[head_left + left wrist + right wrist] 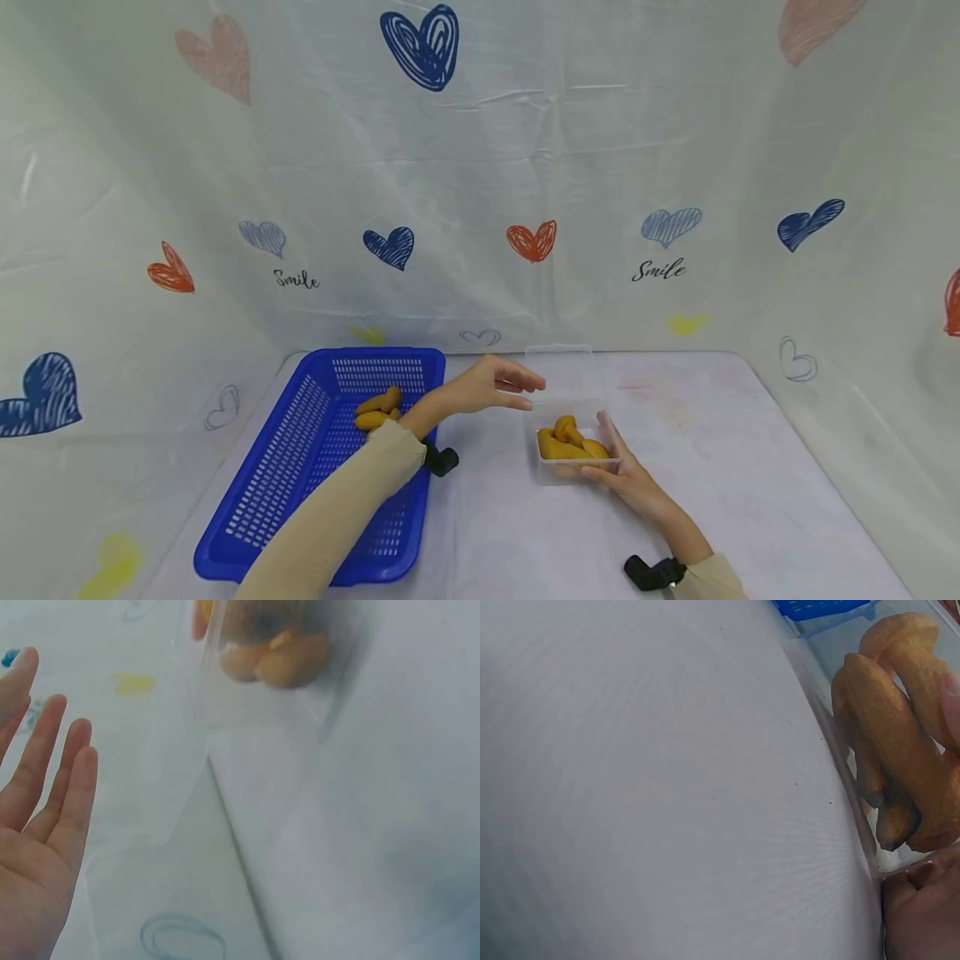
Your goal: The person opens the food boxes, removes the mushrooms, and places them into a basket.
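Observation:
A clear plastic box (558, 473), its hinged lid (558, 373) standing raised at the back, holds several yellow-brown, mushroom-shaped pieces (567, 442). At the box's right side my right hand (626, 477) grips it, thumb at the front corner and fingers along the side wall. In the right wrist view the pieces (892, 727) lie lengthwise, one with a wide cap-like end. My left hand (498, 385) hovers beside the lid with nothing in it, its fingers (56, 780) loosely extended and apart in the left wrist view.
To the left stands a blue slotted plastic basket (300, 467), with a few more yellow-brown pieces (378, 408) near its far right corner. My left forearm (345, 508) crosses over the basket. A white curtain with printed hearts (532, 242) hangs behind the white table (712, 467).

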